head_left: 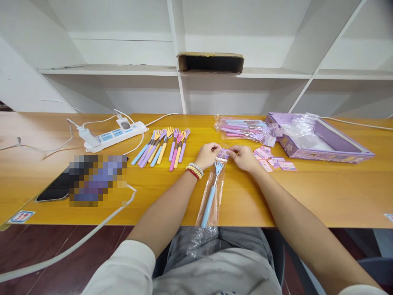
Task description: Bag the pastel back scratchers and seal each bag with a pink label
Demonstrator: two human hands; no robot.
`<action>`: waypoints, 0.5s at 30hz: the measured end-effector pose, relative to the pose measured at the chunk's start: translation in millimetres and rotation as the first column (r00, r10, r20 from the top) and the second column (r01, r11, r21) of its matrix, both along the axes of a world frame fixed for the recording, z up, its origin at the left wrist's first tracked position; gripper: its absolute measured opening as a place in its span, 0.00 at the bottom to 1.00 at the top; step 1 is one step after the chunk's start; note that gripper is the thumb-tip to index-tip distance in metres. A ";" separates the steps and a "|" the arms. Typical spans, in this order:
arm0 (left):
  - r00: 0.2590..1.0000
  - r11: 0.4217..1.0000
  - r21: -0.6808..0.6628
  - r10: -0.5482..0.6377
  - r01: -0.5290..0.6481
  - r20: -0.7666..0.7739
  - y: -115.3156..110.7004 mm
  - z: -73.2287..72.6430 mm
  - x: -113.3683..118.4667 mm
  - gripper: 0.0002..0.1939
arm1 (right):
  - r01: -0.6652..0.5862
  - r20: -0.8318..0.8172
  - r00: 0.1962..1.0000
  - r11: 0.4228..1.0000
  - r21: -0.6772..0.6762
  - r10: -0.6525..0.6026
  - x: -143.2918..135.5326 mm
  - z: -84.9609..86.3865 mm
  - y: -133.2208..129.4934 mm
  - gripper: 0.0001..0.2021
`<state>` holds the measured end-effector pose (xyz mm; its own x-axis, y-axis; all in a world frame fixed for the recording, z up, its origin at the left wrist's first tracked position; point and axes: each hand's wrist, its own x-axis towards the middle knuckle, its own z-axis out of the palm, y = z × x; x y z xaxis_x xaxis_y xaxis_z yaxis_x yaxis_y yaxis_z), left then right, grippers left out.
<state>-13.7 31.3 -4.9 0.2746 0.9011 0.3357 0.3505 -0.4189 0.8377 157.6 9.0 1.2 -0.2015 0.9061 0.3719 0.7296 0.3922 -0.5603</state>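
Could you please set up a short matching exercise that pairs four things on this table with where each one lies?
Things:
1. blue back scratcher in a clear sleeve
2. loose row of coloured back scratchers
3. purple box
4. power strip

Places:
A. at the far right of the table, lid off
B. at the left of the table, with white cables plugged in
C. straight in front of the person, its top end between the left hand and right hand
D. just left of the left hand, fanned side by side

Pairs: 1-C, 2-D, 3-A, 4-B
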 end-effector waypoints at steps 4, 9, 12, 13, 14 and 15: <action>0.999 1.000 -0.025 -0.007 0.008 0.047 -1.2 0.2 1.4 0.08 | 0.013 -0.054 0.998 1.000 0.011 -0.013 -0.5 1.1 -1.4 0.10; 0.998 0.999 -0.040 -0.027 0.030 0.055 -3.6 0.4 2.4 0.14 | -0.011 -0.131 0.991 1.000 -0.028 0.007 -0.9 2.2 -2.8 0.10; 0.999 0.999 -0.039 -0.014 0.015 0.028 -3.7 0.5 2.1 0.13 | -0.055 -0.216 0.976 0.996 -0.074 0.038 -2.2 1.5 -2.6 0.12; 0.999 0.999 -0.040 -0.013 0.014 0.035 -3.5 0.4 2.1 0.12 | -0.068 -0.242 0.969 0.994 -0.088 0.045 -2.6 1.0 -2.3 0.13; 0.999 0.999 -0.039 -0.014 0.016 0.046 -3.3 0.2 2.3 0.11 | -0.078 -0.265 0.963 0.992 -0.101 0.049 -2.9 0.4 -1.9 0.14; 0.998 0.999 -0.038 -0.020 0.022 0.056 -3.1 -0.1 2.6 0.10 | -0.085 -0.283 0.958 0.990 -0.113 0.050 -3.2 -0.2 -1.4 0.14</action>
<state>-11.1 28.3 -5.0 0.2754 0.9079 0.3160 0.2940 -0.3925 0.8715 154.3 7.5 1.0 -0.1677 0.9361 0.3092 0.5113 0.3507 -0.7846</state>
